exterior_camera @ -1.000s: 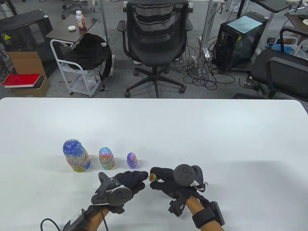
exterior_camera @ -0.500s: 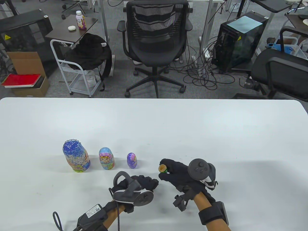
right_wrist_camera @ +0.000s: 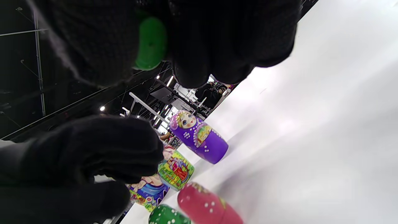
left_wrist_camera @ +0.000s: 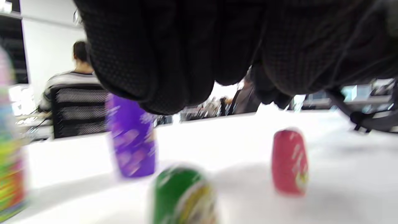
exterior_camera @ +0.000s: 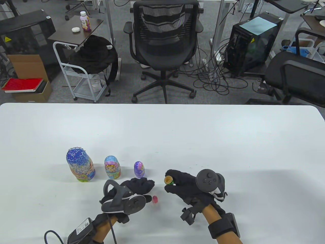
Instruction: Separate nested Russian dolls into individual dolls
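Three dolls stand in a row: a large blue doll (exterior_camera: 80, 165), a medium pale-blue doll (exterior_camera: 112, 167) and a small purple doll (exterior_camera: 139, 169). My left hand (exterior_camera: 143, 184) hovers in front of them with loosely curled fingers and holds nothing. A tiny red doll (exterior_camera: 155, 199) stands to its right. The left wrist view shows the red doll (left_wrist_camera: 289, 161) and a green doll top half (left_wrist_camera: 183, 196) on the table below my fingers. My right hand (exterior_camera: 168, 183) grips the green bottom half (exterior_camera: 169, 181), hollow end towards the left.
The white table (exterior_camera: 228, 142) stretches far and right. An office chair (exterior_camera: 165, 43), a cart and computer towers stand on the floor beyond its far edge.
The tiny red doll now stands on the table beside my left hand, which drew back to the left. My right hand shifted slightly left with the green half.
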